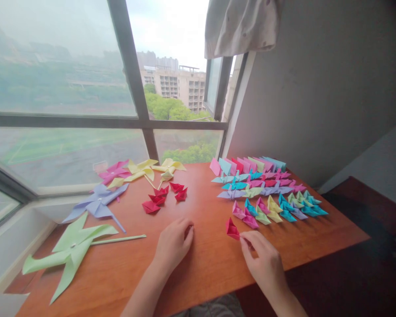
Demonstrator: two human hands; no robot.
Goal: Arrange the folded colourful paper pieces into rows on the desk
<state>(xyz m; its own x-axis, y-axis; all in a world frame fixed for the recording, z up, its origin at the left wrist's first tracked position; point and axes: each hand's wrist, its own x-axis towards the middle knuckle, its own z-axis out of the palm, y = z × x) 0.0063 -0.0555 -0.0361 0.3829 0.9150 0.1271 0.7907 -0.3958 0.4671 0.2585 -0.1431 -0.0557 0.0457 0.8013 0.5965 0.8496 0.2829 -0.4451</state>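
Note:
Between the thumb and fingers of my right hand (262,259) is a corner of a red paper boat (232,229), just in front of the rows of folded boats (274,210). My left hand (174,240) rests on the table with its fingers curled together; whether anything is inside them is hidden. Beyond that hand, several red folded pieces (158,198) form a loose group, with two more red ones (181,192) beside them.
Paper pinwheels in green (73,248), purple (99,200), pink (114,171) and yellow (140,169) line the left side of the wooden table (211,264). Folded cranes (257,184) and upright cards (249,165) stand at the back right, near the window.

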